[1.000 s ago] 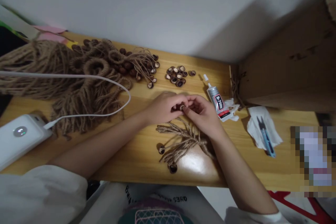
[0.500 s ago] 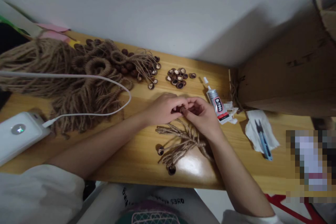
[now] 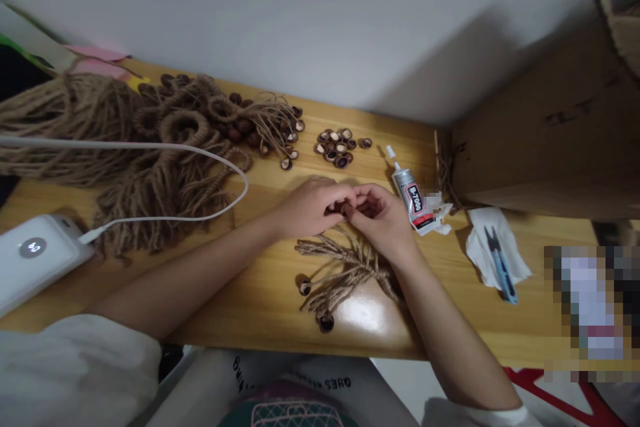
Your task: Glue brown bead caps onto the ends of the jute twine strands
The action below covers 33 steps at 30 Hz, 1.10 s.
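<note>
My left hand [image 3: 313,207] and my right hand [image 3: 383,219] meet over the table, fingertips together. Between them they pinch a small brown nut shell [image 3: 347,209], mostly covered by the fingers. Just below lies a jute cord tassel [image 3: 345,273] with knotted strands, its right end partly behind my right forearm. Two strands end in open half shells, one shell [image 3: 305,286] at the left and a darker shell [image 3: 326,323] near the table edge. Right of my right hand lies a tube of B-7000 glue [image 3: 407,190], its nozzle pointing toward the wall.
Half shells [image 3: 341,148] sit in a cluster beyond my hands. Jute rope pieces [image 3: 150,193] pile up at the left, near a white power bank [image 3: 40,263] with its cable. Blue snips [image 3: 501,265] rest on white tissue [image 3: 477,220]; a cardboard box [image 3: 540,140] stands at right.
Both hands keep the same pinch on the shell, with hardly any movement. The whole view shifts very slightly.
</note>
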Motion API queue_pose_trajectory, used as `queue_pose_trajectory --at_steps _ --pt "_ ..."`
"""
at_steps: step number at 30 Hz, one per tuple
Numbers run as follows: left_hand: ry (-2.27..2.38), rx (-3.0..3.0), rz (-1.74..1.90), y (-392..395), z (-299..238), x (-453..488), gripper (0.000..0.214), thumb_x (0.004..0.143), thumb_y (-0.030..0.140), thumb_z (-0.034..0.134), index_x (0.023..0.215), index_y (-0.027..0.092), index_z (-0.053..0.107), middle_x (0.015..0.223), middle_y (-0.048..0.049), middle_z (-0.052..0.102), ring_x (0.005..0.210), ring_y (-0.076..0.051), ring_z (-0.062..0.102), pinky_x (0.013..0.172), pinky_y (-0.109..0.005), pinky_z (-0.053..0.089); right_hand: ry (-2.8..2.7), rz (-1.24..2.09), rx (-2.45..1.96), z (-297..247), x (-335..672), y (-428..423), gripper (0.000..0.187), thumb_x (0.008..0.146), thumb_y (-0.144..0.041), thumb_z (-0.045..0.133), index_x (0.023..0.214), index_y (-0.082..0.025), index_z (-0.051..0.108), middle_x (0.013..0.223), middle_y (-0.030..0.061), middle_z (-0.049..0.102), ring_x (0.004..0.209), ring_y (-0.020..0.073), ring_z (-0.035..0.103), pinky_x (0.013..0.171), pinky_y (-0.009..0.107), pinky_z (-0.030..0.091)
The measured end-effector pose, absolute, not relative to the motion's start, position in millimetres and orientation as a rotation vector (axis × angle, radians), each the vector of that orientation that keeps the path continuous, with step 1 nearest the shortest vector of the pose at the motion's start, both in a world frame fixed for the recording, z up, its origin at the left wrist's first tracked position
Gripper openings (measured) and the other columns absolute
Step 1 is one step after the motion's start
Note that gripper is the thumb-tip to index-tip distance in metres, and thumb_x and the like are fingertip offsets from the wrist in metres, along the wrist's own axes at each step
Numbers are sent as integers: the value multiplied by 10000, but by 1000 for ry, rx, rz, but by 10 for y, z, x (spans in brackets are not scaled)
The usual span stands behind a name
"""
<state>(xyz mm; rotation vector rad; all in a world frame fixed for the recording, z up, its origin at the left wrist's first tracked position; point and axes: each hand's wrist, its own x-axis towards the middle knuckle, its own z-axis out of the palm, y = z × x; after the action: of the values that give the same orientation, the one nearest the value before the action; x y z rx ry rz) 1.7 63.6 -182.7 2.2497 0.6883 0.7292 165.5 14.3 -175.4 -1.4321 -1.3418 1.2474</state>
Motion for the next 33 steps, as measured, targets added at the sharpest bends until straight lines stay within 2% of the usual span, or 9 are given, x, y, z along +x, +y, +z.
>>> queue_pose_trajectory --at_steps 11,17,26,33 --pt "687 2262 734 635 -1817 20 179 717 57 589 850 171 620 746 2 650 709 -144 583 669 -250 400 -1391 1213 -1421 -1767 1673 139 206 695 -245 666 875 -160 615 718 -3 625 618 102 557 574 210 433" --pt "678 2260 722 638 -1811 14 149 731 83 621 853 171 618 768 -2 661 722 -147 587 675 -253 402 -1390 1304 -1342 -1752 1706 152 214 729 -281 663 903 -165 617 763 9 634 675 114 583 619 220 457" --pt "677 2270 739 632 -1819 18 189 708 39 588 838 174 609 733 17 639 696 -133 568 659 -244 386 -1412 1211 -1420 -1758 1672 144 201 705 -241 664 879 -153 616 716 -1 624 617 101 552 568 206 427" --pt "669 2274 743 639 -1814 17 170 725 68 612 861 170 612 758 2 652 716 -140 578 668 -251 395 -1437 1252 -1357 -1745 1699 143 193 746 -273 637 903 -163 613 772 14 633 670 119 574 609 228 443"
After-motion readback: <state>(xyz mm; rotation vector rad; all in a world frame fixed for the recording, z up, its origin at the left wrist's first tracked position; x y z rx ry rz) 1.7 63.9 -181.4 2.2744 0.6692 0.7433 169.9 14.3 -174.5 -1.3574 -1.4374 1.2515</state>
